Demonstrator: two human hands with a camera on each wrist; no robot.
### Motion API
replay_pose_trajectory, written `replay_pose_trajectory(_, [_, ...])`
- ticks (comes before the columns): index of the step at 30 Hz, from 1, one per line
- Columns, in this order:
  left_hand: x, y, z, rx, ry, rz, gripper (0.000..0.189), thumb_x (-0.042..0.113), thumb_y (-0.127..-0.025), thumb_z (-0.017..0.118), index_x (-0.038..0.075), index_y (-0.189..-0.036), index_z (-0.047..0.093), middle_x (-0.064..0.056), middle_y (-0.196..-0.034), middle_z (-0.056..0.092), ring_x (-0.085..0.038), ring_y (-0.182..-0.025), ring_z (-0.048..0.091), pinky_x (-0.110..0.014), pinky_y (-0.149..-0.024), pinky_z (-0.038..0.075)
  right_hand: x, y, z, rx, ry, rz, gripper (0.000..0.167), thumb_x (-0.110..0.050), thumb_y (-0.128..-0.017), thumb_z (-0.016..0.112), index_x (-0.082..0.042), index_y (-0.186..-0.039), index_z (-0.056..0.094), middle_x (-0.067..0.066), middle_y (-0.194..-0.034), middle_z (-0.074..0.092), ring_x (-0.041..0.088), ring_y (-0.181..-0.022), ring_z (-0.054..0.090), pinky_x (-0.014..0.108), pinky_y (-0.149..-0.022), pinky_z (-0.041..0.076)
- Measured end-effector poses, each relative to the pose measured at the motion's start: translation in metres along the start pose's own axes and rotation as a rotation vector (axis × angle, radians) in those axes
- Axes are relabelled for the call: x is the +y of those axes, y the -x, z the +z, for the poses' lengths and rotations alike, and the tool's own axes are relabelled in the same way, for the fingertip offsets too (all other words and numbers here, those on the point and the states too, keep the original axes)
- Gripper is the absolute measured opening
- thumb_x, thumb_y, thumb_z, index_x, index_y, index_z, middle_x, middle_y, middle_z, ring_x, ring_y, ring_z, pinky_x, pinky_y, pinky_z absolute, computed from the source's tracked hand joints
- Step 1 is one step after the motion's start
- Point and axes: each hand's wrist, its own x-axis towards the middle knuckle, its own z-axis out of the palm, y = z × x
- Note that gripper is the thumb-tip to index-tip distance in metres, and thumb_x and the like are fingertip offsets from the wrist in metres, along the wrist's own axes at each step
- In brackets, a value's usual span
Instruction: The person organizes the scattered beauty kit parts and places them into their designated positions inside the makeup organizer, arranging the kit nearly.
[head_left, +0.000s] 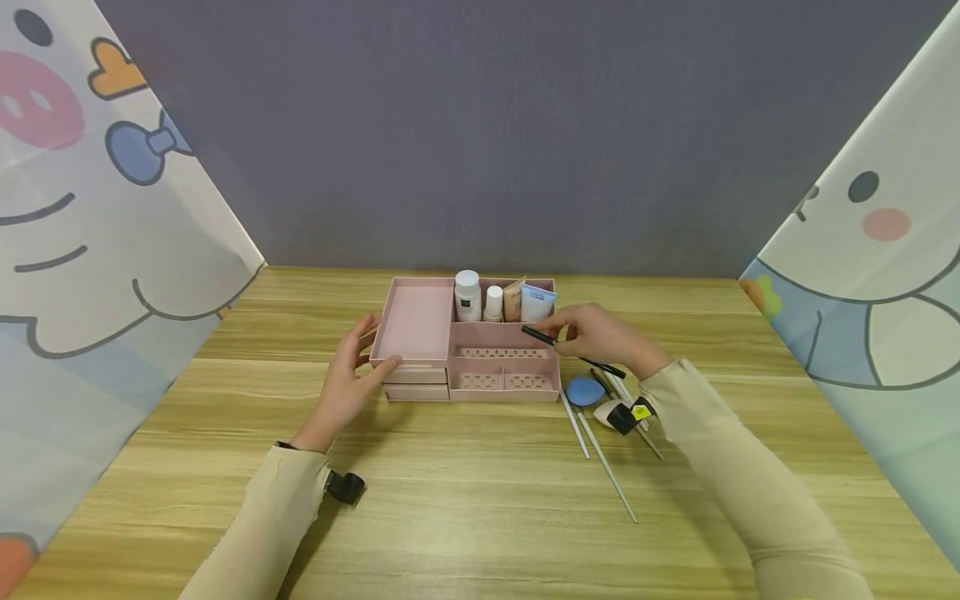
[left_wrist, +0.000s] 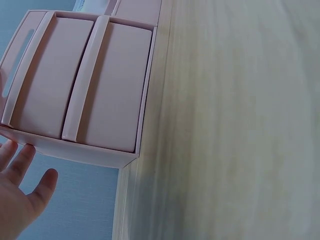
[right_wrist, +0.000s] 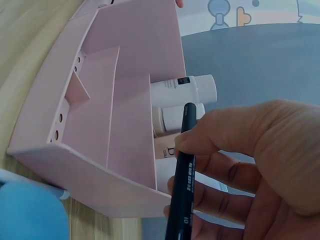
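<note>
A pink cosmetics organizer (head_left: 417,321) stands on the table, with two drawers at its left front and open compartments on the right. My left hand (head_left: 348,367) rests against its left side, thumb at the front edge and fingers fairly straight. Between thumb and fingers, my right hand (head_left: 596,333) pinches a slim black pen (right_wrist: 186,175), held tilted above the organizer's right compartments. The organizer's back compartment holds a white bottle (head_left: 468,298), a smaller white-capped bottle (head_left: 493,305), a beige tube (head_left: 512,302) and a pale blue-and-white tube (head_left: 537,305).
Right of the organizer, beneath my right forearm, lie a blue makeup sponge (head_left: 585,391), a beige sponge (head_left: 606,413) and several thin sticks, including a long pale one (head_left: 611,475). A grey panel (head_left: 480,133) rises behind the wooden table (head_left: 480,517); cartoon-printed panels flank it.
</note>
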Motion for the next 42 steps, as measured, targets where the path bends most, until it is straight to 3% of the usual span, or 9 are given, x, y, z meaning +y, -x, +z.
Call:
replay_pose_trajectory(8, [0.0, 0.001, -0.001, -0.003, 0.001, 0.003, 0.076, 0.0, -0.092, 0.068, -0.006, -0.153, 0.024, -0.024, -0.155, 0.032, -0.044, -0.136, 0.038, -0.056, -0.107, 0.033, -0.003, -0.008, 0.01, 0.03, -0.029, -0.055, 0.036, 0.004, -0.088, 0.063, 0.001, -0.124, 0.068, 0.012, -0.109, 0.069, 0.019, -0.074, 0.054, 0.03, -0.063, 0.045])
replay_pose_trajectory(15, [0.0, 0.001, 0.0, -0.008, -0.011, 0.001, 0.077, 0.001, -0.092, 0.068, -0.004, -0.154, 0.023, -0.024, -0.155, 0.032, -0.044, -0.136, 0.038, -0.056, -0.107, 0.034, -0.006, -0.017, 0.021, 0.056, 0.011, -0.125, 0.031, 0.005, -0.09, 0.064, 0.002, -0.119, 0.07, 0.01, -0.102, 0.069, 0.013, -0.068, 0.048, 0.029, -0.061, 0.044])
replay_pose_trajectory(20, [0.0, 0.001, 0.0, -0.008, -0.004, 0.003, 0.077, 0.001, -0.091, 0.068, -0.005, -0.154, 0.024, -0.024, -0.155, 0.032, -0.045, -0.136, 0.038, -0.056, -0.106, 0.034, -0.008, -0.025, 0.029, 0.081, 0.036, -0.17, 0.03, 0.007, -0.09, 0.063, 0.001, -0.119, 0.071, 0.011, -0.103, 0.068, 0.017, -0.073, 0.05, 0.03, -0.064, 0.044])
replay_pose_trajectory(33, [-0.001, 0.0, 0.001, 0.001, 0.001, 0.009, 0.076, 0.0, -0.091, 0.068, -0.005, -0.153, 0.025, -0.025, -0.154, 0.033, -0.044, -0.136, 0.038, -0.055, -0.106, 0.034, -0.018, -0.041, 0.046, 0.125, 0.126, -0.162, 0.03, 0.008, -0.089, 0.064, 0.0, -0.116, 0.072, 0.011, -0.107, 0.07, 0.019, -0.082, 0.058, 0.032, -0.072, 0.049])
replay_pose_trajectory(42, [0.0, 0.0, 0.0, 0.003, 0.001, 0.011, 0.077, 0.0, -0.091, 0.068, -0.005, -0.153, 0.025, -0.024, -0.154, 0.034, -0.044, -0.136, 0.039, -0.055, -0.106, 0.034, -0.027, -0.055, 0.052, 0.084, 0.212, -0.179, 0.028, 0.006, -0.09, 0.066, -0.001, -0.116, 0.072, 0.009, -0.108, 0.069, 0.022, -0.094, 0.064, 0.033, -0.082, 0.052])
